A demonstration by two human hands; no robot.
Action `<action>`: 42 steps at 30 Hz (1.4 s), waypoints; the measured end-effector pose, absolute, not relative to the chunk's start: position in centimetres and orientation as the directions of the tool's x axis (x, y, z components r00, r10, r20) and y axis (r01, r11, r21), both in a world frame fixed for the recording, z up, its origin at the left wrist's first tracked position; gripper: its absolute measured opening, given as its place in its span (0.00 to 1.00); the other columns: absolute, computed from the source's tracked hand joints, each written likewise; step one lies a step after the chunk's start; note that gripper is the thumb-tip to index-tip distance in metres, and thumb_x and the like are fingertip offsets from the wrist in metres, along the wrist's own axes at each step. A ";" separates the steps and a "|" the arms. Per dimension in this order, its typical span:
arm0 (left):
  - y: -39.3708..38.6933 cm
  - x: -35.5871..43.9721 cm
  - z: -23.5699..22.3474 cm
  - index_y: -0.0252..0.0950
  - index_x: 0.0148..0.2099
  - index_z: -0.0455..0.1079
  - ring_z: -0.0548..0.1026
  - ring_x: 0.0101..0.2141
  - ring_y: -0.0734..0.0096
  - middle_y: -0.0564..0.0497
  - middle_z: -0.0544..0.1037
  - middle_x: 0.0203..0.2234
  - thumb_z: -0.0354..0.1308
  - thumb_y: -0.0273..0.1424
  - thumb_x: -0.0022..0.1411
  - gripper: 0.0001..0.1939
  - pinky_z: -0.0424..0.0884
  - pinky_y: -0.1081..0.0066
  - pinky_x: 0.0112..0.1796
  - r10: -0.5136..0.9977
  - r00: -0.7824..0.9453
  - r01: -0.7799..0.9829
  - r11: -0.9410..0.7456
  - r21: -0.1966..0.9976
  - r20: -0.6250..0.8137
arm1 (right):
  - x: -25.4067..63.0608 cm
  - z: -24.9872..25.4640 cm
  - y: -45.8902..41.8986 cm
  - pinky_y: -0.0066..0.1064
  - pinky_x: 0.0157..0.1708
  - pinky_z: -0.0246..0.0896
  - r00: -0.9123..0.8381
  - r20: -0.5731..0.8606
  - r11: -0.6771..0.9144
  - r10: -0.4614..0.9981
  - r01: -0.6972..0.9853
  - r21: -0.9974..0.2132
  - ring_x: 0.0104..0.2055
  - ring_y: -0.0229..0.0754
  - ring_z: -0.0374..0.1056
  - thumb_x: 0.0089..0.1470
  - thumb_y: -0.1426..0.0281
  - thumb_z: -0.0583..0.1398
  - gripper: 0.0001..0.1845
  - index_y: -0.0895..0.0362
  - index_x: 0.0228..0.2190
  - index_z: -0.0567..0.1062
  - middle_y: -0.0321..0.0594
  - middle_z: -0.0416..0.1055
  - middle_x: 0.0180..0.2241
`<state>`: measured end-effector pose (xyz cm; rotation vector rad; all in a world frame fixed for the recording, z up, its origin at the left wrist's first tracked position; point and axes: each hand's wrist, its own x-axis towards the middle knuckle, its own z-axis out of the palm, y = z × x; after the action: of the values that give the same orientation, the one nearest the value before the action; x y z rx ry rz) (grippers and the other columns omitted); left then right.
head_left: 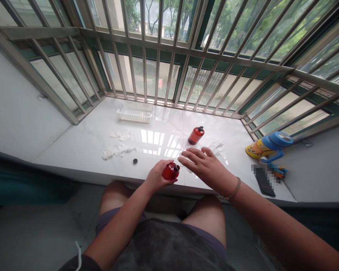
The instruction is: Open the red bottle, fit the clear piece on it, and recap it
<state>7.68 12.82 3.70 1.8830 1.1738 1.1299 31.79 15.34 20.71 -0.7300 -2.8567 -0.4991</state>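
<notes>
Well left of the bottle (pixel 169 172), some crumpled tissue (pixel 121 150) lies on the counter (pixel 87 139); a cap (pixel 135 161) sits nearer it on that side. The bottle itself is in my left hand (pixel 157 177), at the counter's near edge, my fingers wrapped round its red body. It looks smooth and stiff, probably light enough for one hand, though I can't tell whether it's glass or plastic. The rounded body is the place to grip, below the narrow dark neck; wet, it could turn slippery, and too much tilt might spill whatever is inside. My right hand (pixel 205 165) hangs just right of that neck, fingers slightly apart, thumb hidden, so I can't tell whether it pinches anything. The second bottle (pixel 194 136) stands beyond the first, to its right.
</notes>
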 end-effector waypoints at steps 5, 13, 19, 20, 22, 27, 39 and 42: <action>12.8 7.7 3.5 0.49 0.67 0.65 0.77 0.56 0.53 0.47 0.77 0.57 0.79 0.36 0.53 0.43 0.75 0.53 0.58 0.915 0.228 0.365 -0.397 0.842 0.332 | 31.7 21.0 15.3 0.46 0.57 0.55 -0.875 0.222 0.830 0.430 0.480 0.286 0.64 0.53 0.66 0.66 0.80 0.59 0.27 0.53 0.63 0.70 0.46 0.74 0.61; 12.7 7.7 3.4 0.49 0.67 0.66 0.78 0.56 0.53 0.48 0.77 0.56 0.79 0.36 0.53 0.42 0.75 0.54 0.59 0.919 0.212 0.369 -0.390 0.843 0.332 | 31.3 21.1 15.3 0.47 0.57 0.55 -0.887 0.213 0.833 0.409 0.459 0.309 0.64 0.53 0.65 0.67 0.80 0.58 0.25 0.53 0.63 0.70 0.45 0.73 0.62; 12.7 7.7 3.2 0.48 0.67 0.66 0.78 0.55 0.54 0.48 0.77 0.56 0.79 0.36 0.53 0.42 0.75 0.55 0.58 0.917 0.209 0.363 -0.394 0.844 0.339 | 31.2 21.1 15.3 0.47 0.57 0.54 -0.890 0.223 0.831 0.398 0.453 0.322 0.63 0.52 0.66 0.68 0.79 0.58 0.24 0.53 0.63 0.70 0.44 0.74 0.62; 12.7 7.7 3.2 0.48 0.67 0.66 0.78 0.55 0.54 0.48 0.77 0.56 0.79 0.36 0.53 0.43 0.75 0.55 0.58 0.917 0.209 0.363 -0.396 0.844 0.340 | 31.1 21.1 15.3 0.47 0.57 0.54 -0.891 0.223 0.831 0.396 0.451 0.324 0.63 0.52 0.66 0.68 0.79 0.58 0.24 0.53 0.62 0.70 0.44 0.74 0.62; 12.7 7.7 3.1 0.49 0.67 0.66 0.78 0.55 0.54 0.48 0.77 0.56 0.79 0.37 0.53 0.43 0.75 0.54 0.58 0.917 0.208 0.363 -0.396 0.843 0.341 | 31.1 21.1 15.3 0.47 0.57 0.55 -0.892 0.222 0.832 0.393 0.448 0.327 0.63 0.52 0.66 0.68 0.79 0.58 0.25 0.53 0.62 0.70 0.44 0.74 0.62; 12.7 7.7 3.1 0.49 0.67 0.66 0.78 0.54 0.54 0.48 0.77 0.55 0.79 0.38 0.53 0.42 0.76 0.54 0.57 0.918 0.203 0.365 -0.394 0.843 0.341 | 31.0 21.2 15.3 0.46 0.57 0.55 -0.897 0.225 0.834 0.381 0.438 0.336 0.63 0.52 0.66 0.69 0.78 0.58 0.23 0.52 0.62 0.71 0.45 0.75 0.61; 12.7 7.7 3.3 0.48 0.66 0.67 0.78 0.54 0.53 0.48 0.77 0.55 0.79 0.38 0.53 0.42 0.76 0.54 0.57 0.918 0.202 0.352 -0.394 0.849 0.342 | 30.5 21.2 15.3 0.46 0.56 0.56 -0.906 0.225 0.835 0.358 0.419 0.357 0.63 0.51 0.66 0.70 0.77 0.58 0.22 0.52 0.61 0.72 0.44 0.75 0.61; 12.7 7.6 3.3 0.49 0.66 0.67 0.78 0.54 0.54 0.48 0.77 0.55 0.79 0.37 0.53 0.42 0.76 0.54 0.57 0.919 0.205 0.348 -0.390 0.852 0.337 | 30.4 21.2 15.3 0.46 0.56 0.56 -0.908 0.225 0.838 0.353 0.414 0.356 0.62 0.51 0.67 0.70 0.77 0.58 0.22 0.52 0.61 0.72 0.44 0.75 0.61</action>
<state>7.63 12.68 3.28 1.8541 1.1776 1.1641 30.44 15.33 21.18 -0.6022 -2.8662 -0.6057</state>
